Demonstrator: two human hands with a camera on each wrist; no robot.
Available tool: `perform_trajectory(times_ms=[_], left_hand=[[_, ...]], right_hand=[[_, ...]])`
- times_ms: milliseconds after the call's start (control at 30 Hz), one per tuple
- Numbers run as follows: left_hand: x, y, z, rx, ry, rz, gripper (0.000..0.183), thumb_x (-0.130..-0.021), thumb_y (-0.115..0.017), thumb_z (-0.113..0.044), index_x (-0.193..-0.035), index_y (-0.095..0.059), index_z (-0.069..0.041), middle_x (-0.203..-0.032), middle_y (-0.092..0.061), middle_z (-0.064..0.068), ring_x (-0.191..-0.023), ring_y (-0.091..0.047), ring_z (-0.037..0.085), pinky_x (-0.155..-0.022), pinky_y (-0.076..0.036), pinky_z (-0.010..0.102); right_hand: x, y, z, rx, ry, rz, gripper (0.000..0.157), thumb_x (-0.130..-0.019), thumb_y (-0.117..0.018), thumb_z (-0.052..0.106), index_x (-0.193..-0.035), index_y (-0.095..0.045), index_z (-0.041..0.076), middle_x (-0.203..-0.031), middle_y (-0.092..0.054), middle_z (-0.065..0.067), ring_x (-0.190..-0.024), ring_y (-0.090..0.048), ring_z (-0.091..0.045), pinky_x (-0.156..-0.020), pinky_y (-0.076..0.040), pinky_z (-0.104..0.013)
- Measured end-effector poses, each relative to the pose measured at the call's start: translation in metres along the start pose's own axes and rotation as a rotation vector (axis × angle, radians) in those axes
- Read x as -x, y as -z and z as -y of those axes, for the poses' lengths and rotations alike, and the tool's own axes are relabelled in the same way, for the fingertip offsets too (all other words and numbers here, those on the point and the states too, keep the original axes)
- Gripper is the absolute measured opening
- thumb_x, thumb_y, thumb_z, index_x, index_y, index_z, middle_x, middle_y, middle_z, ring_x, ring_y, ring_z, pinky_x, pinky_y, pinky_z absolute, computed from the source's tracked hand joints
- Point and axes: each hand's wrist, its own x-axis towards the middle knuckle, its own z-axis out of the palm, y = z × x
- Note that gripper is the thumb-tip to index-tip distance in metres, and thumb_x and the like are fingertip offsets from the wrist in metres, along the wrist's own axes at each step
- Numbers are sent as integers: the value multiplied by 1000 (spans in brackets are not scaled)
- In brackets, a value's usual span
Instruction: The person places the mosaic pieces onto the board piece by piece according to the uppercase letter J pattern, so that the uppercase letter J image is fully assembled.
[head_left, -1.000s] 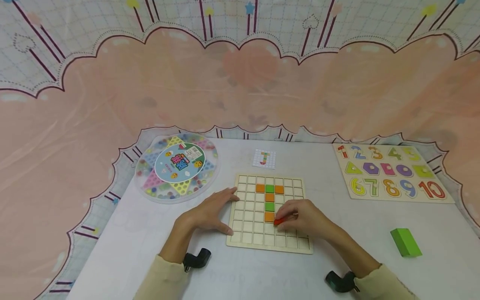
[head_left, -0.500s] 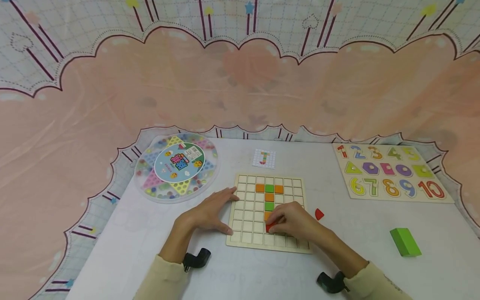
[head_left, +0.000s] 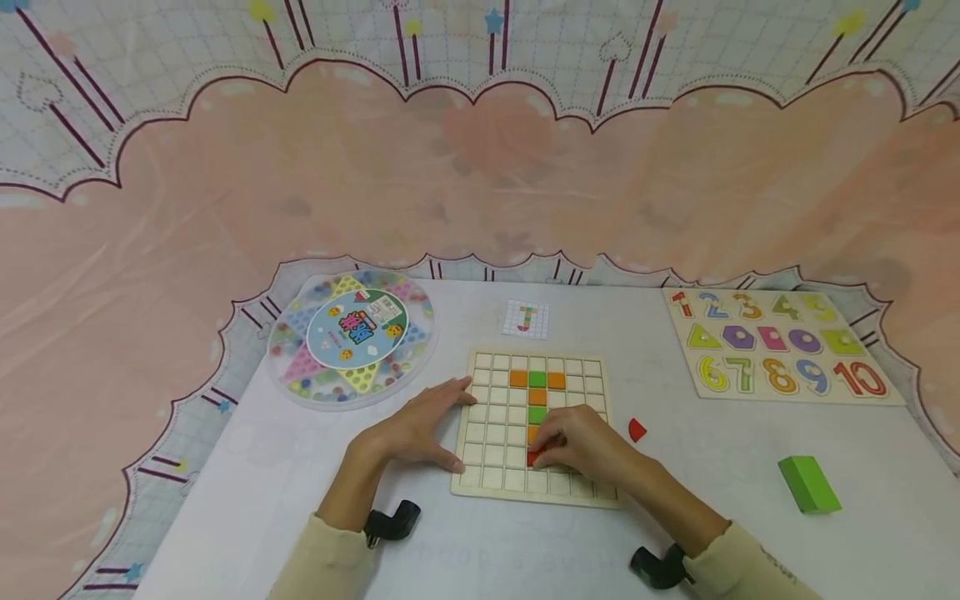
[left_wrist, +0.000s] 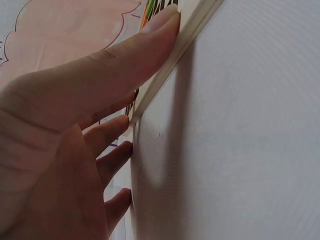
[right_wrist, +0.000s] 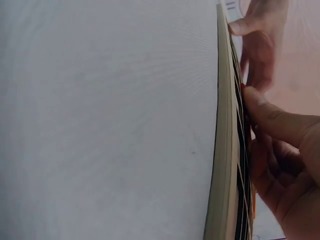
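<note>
A wooden grid board (head_left: 480,487) lies on the table, with orange and green square tiles (head_left: 537,397) set in a T-shaped row and column. My right hand (head_left: 588,442) pinches a small red piece (head_left: 532,459) at the cell just below the lowest orange tile; the fingers hide most of it. In the right wrist view, the thumb (right_wrist: 280,120) is at the red piece, close over the board. My left hand (head_left: 416,425) rests against the board's left edge, fingers spread, thumb (left_wrist: 162,30) on the rim. To the right, a red fan-shaped piece (head_left: 637,430) lies on the table.
A small card with a J pattern (head_left: 526,319) lies behind the board. At the back left is a round marble game box (head_left: 300,392); at the back right, a number puzzle board (head_left: 802,390). A green block (head_left: 810,484) stands at right.
My right hand has moved left and slightly toward me, bringing the red piece to the cell below the orange tile. The red fan-shaped piece has come into view. The left hand stays put.
</note>
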Motion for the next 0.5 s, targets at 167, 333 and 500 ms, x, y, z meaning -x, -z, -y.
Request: perform_trajectory(times_ms=[167,333,500], left_hand=[[0,-1,-1,4,-1,-5,87,-68,-95,-26,-143,-53,-15,-172,-25,5,-161,-17,33,-131,-18,58],[1,-1,-1,2,-7,-9,88,-68,-95,-27,-144,-53,-14,-172,-25,5,-161,-17,34,-131,-17,58],[1,-1,-1,-2,-10,-4,88,-68,-95,-27,-144,-53,-14,-172,-25,6,-161,-17,34,-131,-17,58]], right_hand=[[1,0,0,8,-24,-4,9,-77,-87,18,-84,-82,17,-86,-65,10,-79,-57,-1,-70,-56,-14],[0,2,-1,7,-32,0,14,-76,-89,19,-89,-83,16,-90,-61,8,-82,-56,-4,-69,-55,-14],[-2,2,-3,-11,-40,25,16,-77,-88,20,-91,-83,16,-90,-62,7,-83,-56,-6,-70,-54,-15]])
